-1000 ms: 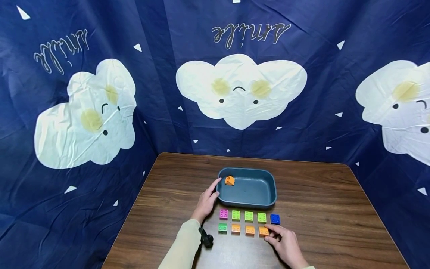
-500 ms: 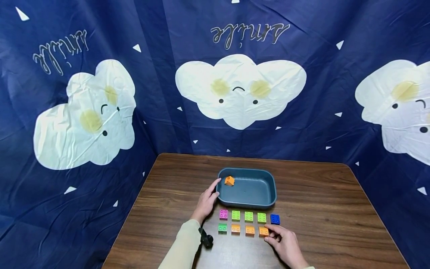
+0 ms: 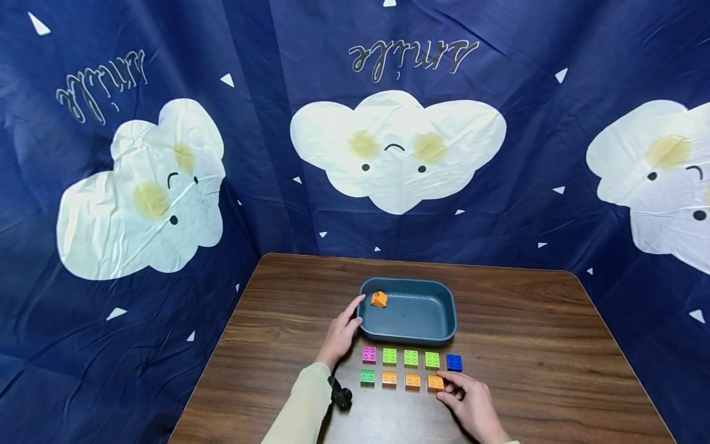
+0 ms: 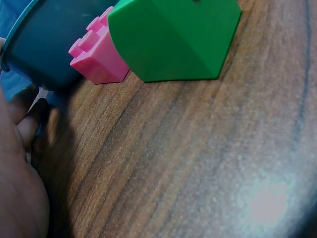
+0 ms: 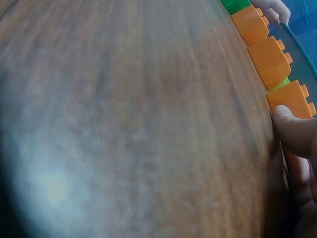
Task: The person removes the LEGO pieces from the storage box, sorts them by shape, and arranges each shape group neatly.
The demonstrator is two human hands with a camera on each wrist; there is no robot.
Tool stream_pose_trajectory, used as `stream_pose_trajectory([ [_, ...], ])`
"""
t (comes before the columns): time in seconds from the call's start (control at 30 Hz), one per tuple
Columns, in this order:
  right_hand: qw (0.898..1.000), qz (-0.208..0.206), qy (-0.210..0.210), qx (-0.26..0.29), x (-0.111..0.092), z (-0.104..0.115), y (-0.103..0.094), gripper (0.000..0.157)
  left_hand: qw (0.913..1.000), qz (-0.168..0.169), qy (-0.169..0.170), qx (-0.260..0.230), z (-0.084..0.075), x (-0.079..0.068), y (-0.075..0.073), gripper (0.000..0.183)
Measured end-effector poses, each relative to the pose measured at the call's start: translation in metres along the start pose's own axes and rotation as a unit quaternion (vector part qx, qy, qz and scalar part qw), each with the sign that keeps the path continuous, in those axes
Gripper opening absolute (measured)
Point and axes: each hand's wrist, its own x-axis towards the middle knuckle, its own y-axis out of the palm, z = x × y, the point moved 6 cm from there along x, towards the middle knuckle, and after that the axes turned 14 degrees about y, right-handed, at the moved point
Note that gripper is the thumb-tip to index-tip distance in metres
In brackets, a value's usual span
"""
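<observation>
My right hand [image 3: 471, 404] pinches the right-end orange building block [image 3: 435, 383], thumb against its near side. In the right wrist view, the thumb [image 5: 294, 131] presses that block, which stands at the table surface with studs up. My left hand [image 3: 339, 333] rests at the left end of a dark teal bin [image 3: 407, 338], index fingertip at the rim and thumb lower on the wall. One orange block [image 3: 379, 299] lies tilted inside the bin. In the left wrist view, a green block [image 4: 173, 42] and a pink block [image 4: 101, 54] stand near the left hand.
Two rows of blocks lie before the bin: pink, several lime green blocks [image 3: 411, 357] and a blue block [image 3: 454, 362] behind; green and orange blocks [image 3: 389, 378] in front. A navy curtain [image 3: 261, 185] with clouds surrounds the wooden table [image 3: 527, 320].
</observation>
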Motion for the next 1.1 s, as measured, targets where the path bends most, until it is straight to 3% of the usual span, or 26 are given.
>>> stream_pose_trajectory([
  [0.4,1.000,0.009,-0.006,0.000,0.000,-0.003,0.000,0.040,1.0000,0.002,0.000,-0.001,-0.001,0.000,0.000,0.057],
  [0.73,0.999,0.025,0.006,0.029,-0.002,-0.005,-0.003,0.042,1.0000,0.004,0.002,0.008,-0.001,0.001,-0.001,0.057],
  [1.1,0.999,-0.014,0.012,0.041,-0.012,-0.004,-0.022,0.044,0.9999,0.002,0.007,-0.009,-0.001,0.000,0.000,0.056],
])
